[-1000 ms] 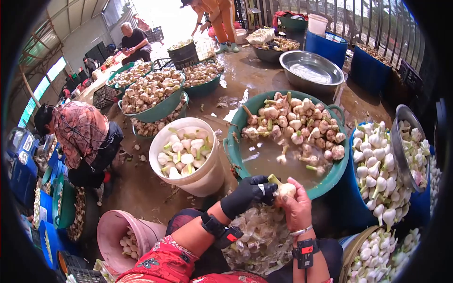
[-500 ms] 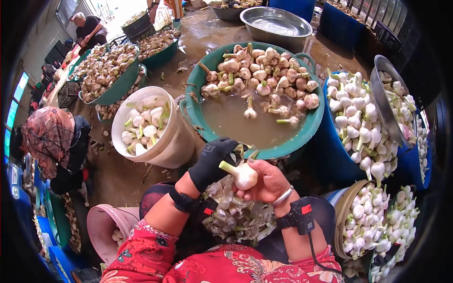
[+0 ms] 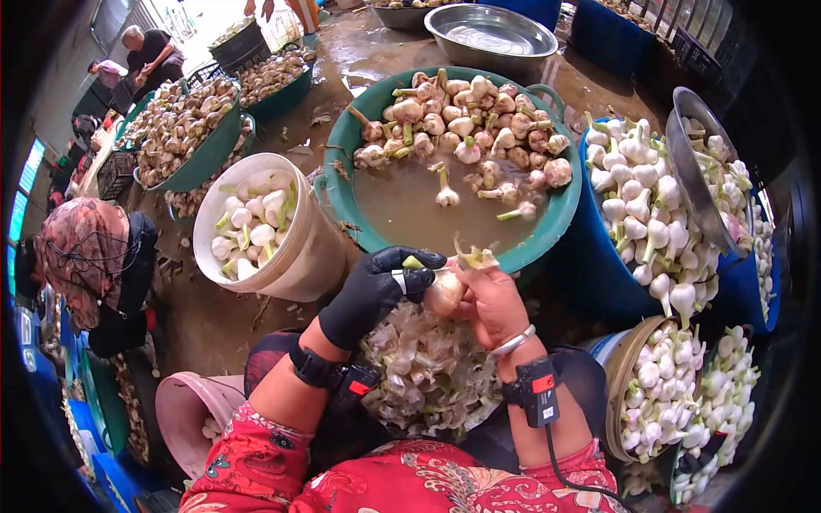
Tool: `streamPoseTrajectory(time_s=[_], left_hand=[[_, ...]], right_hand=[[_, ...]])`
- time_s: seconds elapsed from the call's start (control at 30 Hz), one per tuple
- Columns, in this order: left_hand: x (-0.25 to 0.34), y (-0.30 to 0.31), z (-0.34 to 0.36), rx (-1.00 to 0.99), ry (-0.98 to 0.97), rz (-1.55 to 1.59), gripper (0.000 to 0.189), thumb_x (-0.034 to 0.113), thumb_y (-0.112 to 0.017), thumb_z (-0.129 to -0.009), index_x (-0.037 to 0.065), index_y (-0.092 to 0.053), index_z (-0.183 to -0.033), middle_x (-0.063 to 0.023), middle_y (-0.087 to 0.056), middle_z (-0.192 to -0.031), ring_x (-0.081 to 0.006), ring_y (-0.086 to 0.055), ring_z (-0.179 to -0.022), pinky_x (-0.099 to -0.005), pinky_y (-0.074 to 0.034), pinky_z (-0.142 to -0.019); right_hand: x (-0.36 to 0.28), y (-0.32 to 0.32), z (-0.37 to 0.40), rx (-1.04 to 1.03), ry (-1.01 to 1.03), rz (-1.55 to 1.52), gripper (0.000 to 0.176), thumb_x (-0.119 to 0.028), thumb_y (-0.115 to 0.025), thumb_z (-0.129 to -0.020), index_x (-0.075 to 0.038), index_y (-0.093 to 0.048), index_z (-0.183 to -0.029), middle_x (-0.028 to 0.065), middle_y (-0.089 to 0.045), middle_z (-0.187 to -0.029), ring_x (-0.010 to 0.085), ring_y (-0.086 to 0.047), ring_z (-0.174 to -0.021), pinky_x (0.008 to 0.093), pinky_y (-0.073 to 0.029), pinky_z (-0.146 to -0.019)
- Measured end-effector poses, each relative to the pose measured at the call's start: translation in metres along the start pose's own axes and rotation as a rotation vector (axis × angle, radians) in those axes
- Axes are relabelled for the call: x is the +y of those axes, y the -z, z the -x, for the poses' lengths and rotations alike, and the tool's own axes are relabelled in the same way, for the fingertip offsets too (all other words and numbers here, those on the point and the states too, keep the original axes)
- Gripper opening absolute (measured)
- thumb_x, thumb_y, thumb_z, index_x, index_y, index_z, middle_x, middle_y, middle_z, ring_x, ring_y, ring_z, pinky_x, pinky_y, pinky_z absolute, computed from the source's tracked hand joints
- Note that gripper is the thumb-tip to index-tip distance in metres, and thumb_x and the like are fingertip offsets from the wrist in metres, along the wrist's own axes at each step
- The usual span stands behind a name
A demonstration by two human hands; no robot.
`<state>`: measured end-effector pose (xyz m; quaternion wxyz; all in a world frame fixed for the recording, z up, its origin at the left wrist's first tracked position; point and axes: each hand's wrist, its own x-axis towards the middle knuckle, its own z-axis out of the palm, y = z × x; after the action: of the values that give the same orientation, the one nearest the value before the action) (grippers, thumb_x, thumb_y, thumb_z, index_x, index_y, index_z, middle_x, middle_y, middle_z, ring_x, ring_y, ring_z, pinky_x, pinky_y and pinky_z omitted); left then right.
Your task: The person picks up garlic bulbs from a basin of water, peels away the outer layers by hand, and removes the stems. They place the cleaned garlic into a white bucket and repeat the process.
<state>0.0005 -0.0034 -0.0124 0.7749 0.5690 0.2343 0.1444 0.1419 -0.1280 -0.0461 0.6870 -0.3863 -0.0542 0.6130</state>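
In front of my lap, a pale garlic bulb point(image 3: 444, 294) with a short green stem stub is held between both hands. My left hand point(image 3: 363, 295), in a black glove, is closed around its stem side; something small and white shows at the fingers. My bare right hand point(image 3: 496, 306) is closed against the bulb's other side, pinching a loose strip of garlic skin point(image 3: 475, 257) that sticks up. Its far fingertips are partly hidden. Below the hands lies a heap of peeled garlic skins point(image 3: 428, 368). Just beyond stands a green tub point(image 3: 547, 244) with murky water and unpeeled bulbs.
A white bucket point(image 3: 308, 256) of peeled garlic stands left of the tub. At right are a blue tub point(image 3: 556, 265) and a tan-rimmed bucket point(image 3: 617, 385), both full of white bulbs. A pink bucket point(image 3: 184, 419) is lower left, near a person in a patterned cap point(image 3: 81, 248).
My left hand has closed over the bulb's stem side, and the bulb has turned. My right hand has risen slightly, with a strip of skin now standing up from its fingers.
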Motion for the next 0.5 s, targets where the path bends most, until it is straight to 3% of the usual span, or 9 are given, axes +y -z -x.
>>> streamPoseTrajectory(time_s=[0.07, 0.1, 0.13, 0.2, 0.27, 0.33, 0.4, 0.47, 0.5], left_hand=[[0.000, 0.003, -0.002, 0.051, 0.037, -0.041, 0.029, 0.012, -0.061, -0.087, 0.001, -0.062, -0.114, -0.0038, -0.065, -0.099, -0.0108, -0.059, -0.078, -0.0245, -0.049, -0.071], [-0.001, 0.008, -0.004, 0.055, 0.037, -0.042, 0.029, 0.012, -0.061, -0.087, 0.001, -0.062, -0.114, -0.0038, -0.065, -0.099, -0.0108, -0.059, -0.078, -0.0245, -0.049, -0.071], [-0.001, 0.016, -0.006, 0.096, -0.008, -0.019, 0.029, 0.012, -0.062, -0.087, 0.001, -0.062, -0.114, -0.0044, -0.064, -0.101, -0.0113, -0.060, -0.081, -0.0254, -0.049, -0.073], [0.003, 0.020, -0.006, 0.140, -0.057, 0.001, 0.030, 0.011, -0.062, -0.086, 0.001, -0.062, -0.114, -0.0051, -0.064, -0.104, -0.0119, -0.060, -0.085, -0.0263, -0.050, -0.075], [0.010, 0.017, -0.003, 0.139, -0.126, 0.076, 0.031, 0.011, -0.062, -0.086, 0.001, -0.061, -0.115, -0.0066, -0.063, -0.110, -0.0135, -0.060, -0.093, -0.0282, -0.050, -0.080], [0.010, 0.015, -0.002, 0.125, -0.116, 0.041, 0.031, 0.009, -0.061, -0.086, 0.000, -0.061, -0.116, -0.0072, -0.062, -0.114, -0.0140, -0.060, -0.098, -0.0288, -0.049, -0.084], [0.006, 0.013, -0.002, 0.107, -0.165, -0.082, 0.033, 0.007, -0.063, -0.084, 0.000, -0.060, -0.116, -0.0057, -0.062, -0.114, -0.0135, -0.059, -0.098, -0.0279, -0.048, -0.084], [0.003, 0.008, -0.002, 0.082, -0.166, -0.128, 0.033, 0.005, -0.064, -0.083, 0.001, -0.061, -0.115, -0.0055, -0.063, -0.113, -0.0130, -0.059, -0.097, -0.0279, -0.048, -0.084], [0.001, 0.006, -0.003, 0.060, -0.172, -0.173, 0.032, 0.004, -0.065, -0.082, 0.002, -0.062, -0.114, -0.0053, -0.063, -0.111, -0.0126, -0.059, -0.096, -0.0278, -0.048, -0.084]], right_hand=[[0.007, -0.003, -0.001, 0.150, 0.586, 0.519, 0.016, -0.002, -0.052, -0.088, -0.001, -0.059, -0.102, 0.0054, -0.062, -0.089, 0.0177, -0.059, -0.080, 0.0319, -0.048, -0.066], [0.003, 0.000, 0.000, 0.175, 0.940, 0.972, 0.019, 0.002, -0.052, -0.084, -0.002, -0.061, -0.100, 0.0066, -0.063, -0.083, 0.0197, -0.060, -0.076, 0.0323, -0.047, -0.067], [0.003, -0.001, 0.002, 0.168, 0.941, 0.971, 0.019, 0.002, -0.052, -0.084, -0.002, -0.061, -0.100, 0.0066, -0.063, -0.083, 0.0197, -0.060, -0.076, 0.0323, -0.047, -0.067], [0.012, 0.000, 0.012, -0.328, 0.918, 1.330, 0.021, 0.002, -0.052, -0.081, -0.003, -0.062, -0.098, 0.0111, -0.064, -0.083, 0.0246, -0.061, -0.074, 0.0337, -0.049, -0.069], [0.031, 0.003, 0.021, -0.312, 0.284, 1.556, 0.021, 0.003, -0.053, -0.077, -0.004, -0.064, -0.093, 0.0137, -0.063, -0.083, 0.0288, -0.060, -0.076, 0.0348, -0.050, -0.071], [0.028, 0.008, 0.022, -0.306, 0.392, 1.551, 0.020, 0.003, -0.055, -0.076, -0.005, -0.065, -0.091, 0.0125, -0.064, -0.083, 0.0232, -0.062, -0.077, 0.0321, -0.050, -0.070], [0.010, 0.001, 0.018, 0.092, 0.719, 1.178, 0.023, 0.003, -0.060, -0.074, -0.005, -0.065, -0.096, 0.0086, -0.062, -0.085, 0.0144, -0.060, -0.074, 0.0265, -0.049, -0.067], [-0.006, -0.013, 0.020, 0.161, 0.803, 1.032, 0.021, -0.001, -0.065, -0.070, -0.006, -0.064, -0.089, 0.0070, -0.054, -0.076, 0.0183, -0.054, -0.064, 0.0290, -0.046, -0.060], [-0.005, -0.016, 0.018, 0.173, 0.805, 0.986, 0.022, 0.000, -0.067, -0.068, -0.007, -0.065, -0.090, 0.0041, -0.051, -0.078, 0.0159, -0.051, -0.064, 0.0279, -0.044, -0.060]])
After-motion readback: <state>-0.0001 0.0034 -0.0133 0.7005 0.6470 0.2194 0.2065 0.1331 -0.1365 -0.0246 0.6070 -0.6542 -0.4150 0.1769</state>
